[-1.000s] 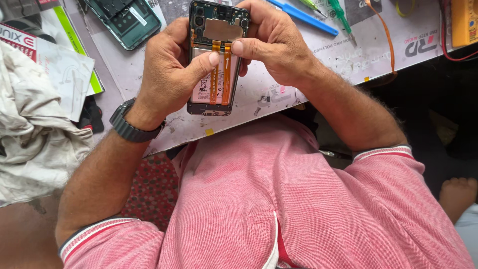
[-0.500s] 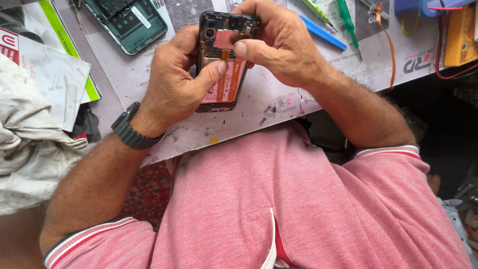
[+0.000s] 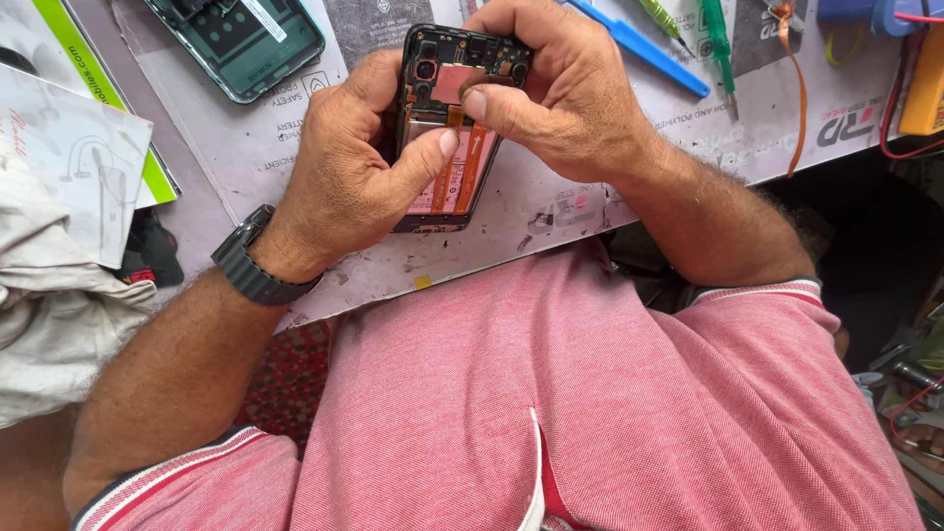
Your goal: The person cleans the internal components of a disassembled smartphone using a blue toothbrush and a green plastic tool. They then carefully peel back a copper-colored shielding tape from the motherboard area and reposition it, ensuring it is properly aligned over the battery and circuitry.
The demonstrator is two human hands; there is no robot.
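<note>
An opened smartphone, its back cover off and its orange-pink battery and dark circuit boards exposed, is held just above the grey work mat at the near edge of a cluttered bench, gripped between both of a person's hands. The left hand wraps around the phone's left side, closed on it, the thumb lying across the battery; a dark wristwatch sits on that wrist, below and to the left of the phone. The right hand closes over the phone's upper right corner, thumb and forefinger pinched narrowly together at the top board near the camera module; whether anything small sits between those fingertips cannot be told. To the upper left of the phone lies a dark green back cover, inner side up, flat on the mat. To the upper right of the phone, beyond the right hand, a blue plastic pry tool lies at an angle, with a green-handled screwdriver just beside it and an orange strap trailing farther right. A yellow meter with red leads sits at the far right edge, well apart from the phone. Left of the phone, past the left wrist, are a paper leaflet with a green stripe and a crumpled pale cloth. Below the phone, the person's pink polo shirt fills the foreground.
</note>
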